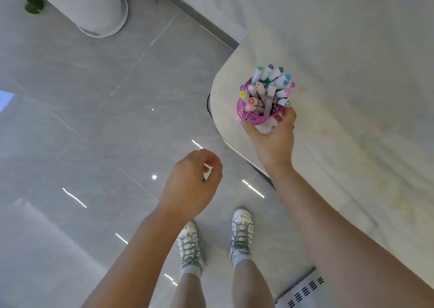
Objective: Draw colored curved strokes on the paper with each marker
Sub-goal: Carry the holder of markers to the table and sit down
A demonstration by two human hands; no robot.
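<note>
A pink mesh cup (252,116) full of several white markers (270,86) with coloured caps stands near the rounded corner of the pale table (340,91). My right hand (273,138) wraps around the near side of the cup, fingers curled on its wall. My left hand (192,185) hovers over the floor to the left of the table, fingers loosely curled and empty. The table top is covered by a whitish sheet with faint coloured stains; no separate paper can be told apart.
Grey glossy floor tiles (94,119) fill the left side. A white round column base (94,7) stands at the far left with a green leaf (34,3) beside it. My white sneakers (216,239) are below, and a white vented box (303,289) lies at the bottom.
</note>
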